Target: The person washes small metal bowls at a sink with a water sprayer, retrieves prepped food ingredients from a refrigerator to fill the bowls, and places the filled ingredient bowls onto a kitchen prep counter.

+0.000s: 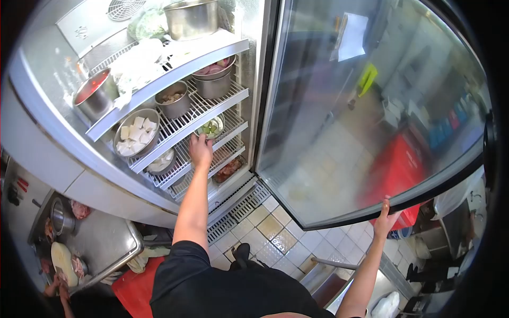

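Left grip holds a round bowl by its rim, pale green chunks inside; right grip clasps the glass door.

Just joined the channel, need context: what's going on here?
A person stands at an open fridge. Their right hand holds the edge of the glass door. Their left hand is at the near rim of a bowl of green pieces on a wire shelf; whether it grips is unclear. The bowl sits on the shelf. Another person's hands show at the lower left, by a metal worktop.
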### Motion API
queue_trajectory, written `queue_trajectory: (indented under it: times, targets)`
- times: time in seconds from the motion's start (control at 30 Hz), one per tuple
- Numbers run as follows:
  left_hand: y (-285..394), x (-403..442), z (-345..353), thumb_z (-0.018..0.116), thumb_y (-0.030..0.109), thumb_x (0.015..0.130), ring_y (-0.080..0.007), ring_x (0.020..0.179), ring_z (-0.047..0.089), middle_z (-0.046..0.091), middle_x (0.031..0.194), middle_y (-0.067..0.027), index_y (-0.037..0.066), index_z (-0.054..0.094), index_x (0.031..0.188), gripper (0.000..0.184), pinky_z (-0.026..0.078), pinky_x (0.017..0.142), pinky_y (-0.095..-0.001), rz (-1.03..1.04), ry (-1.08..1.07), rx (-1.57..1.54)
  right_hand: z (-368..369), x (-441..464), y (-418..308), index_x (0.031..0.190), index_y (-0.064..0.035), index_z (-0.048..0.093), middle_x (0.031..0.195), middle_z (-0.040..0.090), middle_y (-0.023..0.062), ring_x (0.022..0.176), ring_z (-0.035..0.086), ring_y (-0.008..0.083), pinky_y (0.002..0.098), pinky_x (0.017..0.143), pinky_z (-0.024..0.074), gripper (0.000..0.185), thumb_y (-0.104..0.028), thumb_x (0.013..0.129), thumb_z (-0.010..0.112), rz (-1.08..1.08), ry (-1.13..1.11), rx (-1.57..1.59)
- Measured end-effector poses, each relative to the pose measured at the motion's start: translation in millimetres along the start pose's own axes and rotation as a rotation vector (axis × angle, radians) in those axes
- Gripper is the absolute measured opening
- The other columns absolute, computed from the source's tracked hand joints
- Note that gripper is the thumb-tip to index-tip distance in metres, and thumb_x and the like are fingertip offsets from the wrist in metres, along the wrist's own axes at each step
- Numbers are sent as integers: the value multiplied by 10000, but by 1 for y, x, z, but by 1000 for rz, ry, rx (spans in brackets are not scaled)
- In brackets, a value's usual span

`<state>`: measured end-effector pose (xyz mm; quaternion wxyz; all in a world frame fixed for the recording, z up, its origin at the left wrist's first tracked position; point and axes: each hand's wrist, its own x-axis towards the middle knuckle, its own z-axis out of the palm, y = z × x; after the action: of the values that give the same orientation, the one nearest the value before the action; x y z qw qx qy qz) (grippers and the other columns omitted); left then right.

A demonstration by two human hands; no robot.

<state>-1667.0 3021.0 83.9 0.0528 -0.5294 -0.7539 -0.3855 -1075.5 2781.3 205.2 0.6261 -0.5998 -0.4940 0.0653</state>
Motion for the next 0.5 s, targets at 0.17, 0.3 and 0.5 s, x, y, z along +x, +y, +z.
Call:
queue_trajectory:
  times: [0.17, 0.3, 0.5]
  targets:
    - [-3, 0, 16, 737, 203, 761, -389, 1155, 531, 554, 1270, -201, 115, 657, 1017, 282, 415, 983, -477, 189, 74, 52, -10, -4, 21, 1286, 24, 413, 1167, 546, 98, 1080, 513, 189, 335, 1004, 385, 418, -142, 959, 615, 23, 54, -16]
    - [4, 35, 34, 704, 288, 838, -390, 1110, 568, 575, 1254, -187, 93, 624, 1115, 348, 461, 939, -460, 206, -40, -208, -7, -8, 28, 1331, 24, 415, 1290, 528, 127, 1157, 509, 205, 360, 1038, 383, 461, -117, 946, 624, 56, 179, 82]
    - [-37, 109, 63, 497, 253, 936, -431, 1037, 612, 656, 1077, -274, 3, 647, 1129, 350, 471, 915, -467, 58, -50, 27, -4, -7, 28, 1269, 18, 466, 1152, 562, 95, 993, 558, 172, 342, 905, 476, 374, -102, 947, 615, -73, 199, 193]
